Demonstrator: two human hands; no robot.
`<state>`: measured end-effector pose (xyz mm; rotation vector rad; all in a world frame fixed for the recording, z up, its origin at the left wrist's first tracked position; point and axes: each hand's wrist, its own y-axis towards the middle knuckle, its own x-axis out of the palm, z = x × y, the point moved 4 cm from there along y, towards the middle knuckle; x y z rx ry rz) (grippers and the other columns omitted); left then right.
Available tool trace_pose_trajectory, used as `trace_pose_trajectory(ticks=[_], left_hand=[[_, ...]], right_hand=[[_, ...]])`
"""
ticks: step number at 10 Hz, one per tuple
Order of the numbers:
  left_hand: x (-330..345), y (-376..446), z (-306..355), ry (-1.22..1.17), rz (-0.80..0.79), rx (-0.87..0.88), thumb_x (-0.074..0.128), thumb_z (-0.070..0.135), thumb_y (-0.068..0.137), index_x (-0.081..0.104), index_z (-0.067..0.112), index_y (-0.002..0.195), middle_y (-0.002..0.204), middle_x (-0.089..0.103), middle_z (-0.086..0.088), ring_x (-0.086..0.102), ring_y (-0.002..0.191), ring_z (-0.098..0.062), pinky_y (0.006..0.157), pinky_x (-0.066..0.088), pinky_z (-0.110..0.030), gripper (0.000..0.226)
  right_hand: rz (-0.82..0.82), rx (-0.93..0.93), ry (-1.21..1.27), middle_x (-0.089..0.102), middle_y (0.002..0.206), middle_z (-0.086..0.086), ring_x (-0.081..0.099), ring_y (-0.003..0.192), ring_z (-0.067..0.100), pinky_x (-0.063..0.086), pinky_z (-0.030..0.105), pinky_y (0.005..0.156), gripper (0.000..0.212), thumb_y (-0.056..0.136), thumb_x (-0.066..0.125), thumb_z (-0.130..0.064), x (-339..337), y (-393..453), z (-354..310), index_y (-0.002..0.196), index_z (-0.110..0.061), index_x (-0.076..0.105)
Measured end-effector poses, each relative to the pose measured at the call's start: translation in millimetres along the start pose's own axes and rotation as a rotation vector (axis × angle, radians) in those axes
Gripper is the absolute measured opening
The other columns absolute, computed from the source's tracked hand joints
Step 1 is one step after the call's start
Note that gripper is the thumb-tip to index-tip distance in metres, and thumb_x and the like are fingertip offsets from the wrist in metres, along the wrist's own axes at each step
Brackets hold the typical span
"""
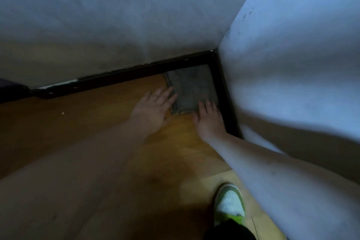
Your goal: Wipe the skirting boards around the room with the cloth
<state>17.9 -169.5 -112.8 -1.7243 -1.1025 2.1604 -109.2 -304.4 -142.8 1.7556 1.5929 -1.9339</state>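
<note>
Dark object [11, 87]: at the far left edge, against the wall; too dim to identify.

Skirting board [120, 76]: dark, running along the foot of the back wall [116, 15] from the left towards the corner, with pale chipped patches near its left end. It meets a second dark run at the corner, which follows the foot of the right-hand wall [292, 64].

Crumb [63, 113]: small pale speck on the wooden floor [87, 122], left of the hands.

Left hand [153, 107]: laid flat, fingers straight and slightly spread, gripping nothing; fingertips touch the left edge of the cloth.

Cloth [192, 87]: grey, spread flat on the floor in the corner, its far and right edges lying against both runs of skirting board.

Right hand [208, 119]: palm down, fingers extended and relaxed, holding nothing; fingertips rest on the near right part of the cloth, just beside the right-hand skirting.

Shoe [229, 202]: green and white, on the floor at the bottom, below the right forearm.
</note>
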Motion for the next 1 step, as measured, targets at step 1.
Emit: trace_pose_trajectory(ticks=[1], left_hand=[[-0.9,-29.7,-6.1,-0.018,-0.002,-0.05,0.023,0.056,0.104,-0.026,0.028,0.153,0.159,-0.034,0.0,-0.024,0.149,-0.023,0.123,-0.009,-0.048,0.074]], right_hand=[[0.062,-0.026,0.06,-0.005,0.165,0.002,-0.003,0.152,0.02,0.008,0.041,0.123,0.065,0.104,0.027,-0.041,-9.8,-24.6,-9.7,0.157,-0.02,-0.003]])
